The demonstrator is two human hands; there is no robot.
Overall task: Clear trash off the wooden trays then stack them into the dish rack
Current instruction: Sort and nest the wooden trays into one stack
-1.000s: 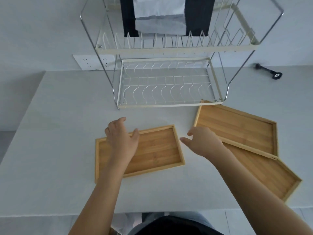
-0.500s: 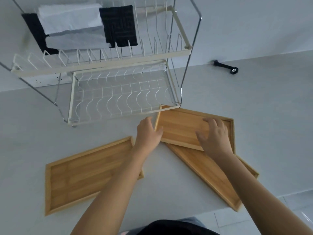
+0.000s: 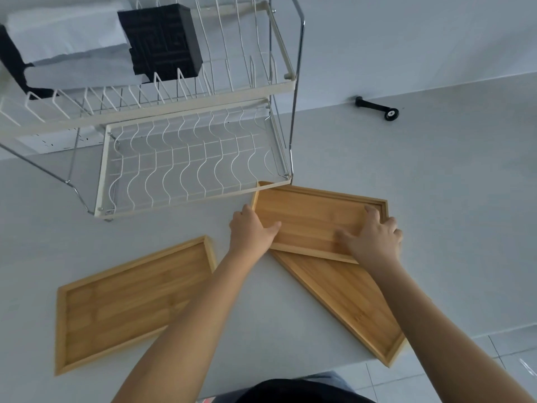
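Three empty wooden trays lie on the white table. The upper right tray (image 3: 313, 216) rests partly on top of a second tray (image 3: 343, 303) that reaches the table's front edge. My left hand (image 3: 251, 228) grips the upper tray's left short side, thumb inside the rim. My right hand (image 3: 374, 237) grips its right end, fingers over the far corner. A third tray (image 3: 122, 301) lies apart at the lower left. The two-tier wire dish rack (image 3: 186, 158) stands just behind, its lower shelf bare, its front corner touching the held tray.
The rack's upper tier holds a black block (image 3: 162, 42) and white folded paper (image 3: 66, 39). A small black tool (image 3: 377, 107) lies by the wall at the right. A wall socket (image 3: 52, 141) shows behind the rack. The table's front edge runs close under the lower right tray.
Both hands left the lower left tray, moved right, and closed on the two ends of the upper right tray. The view swung right, so the rack now sits further left.
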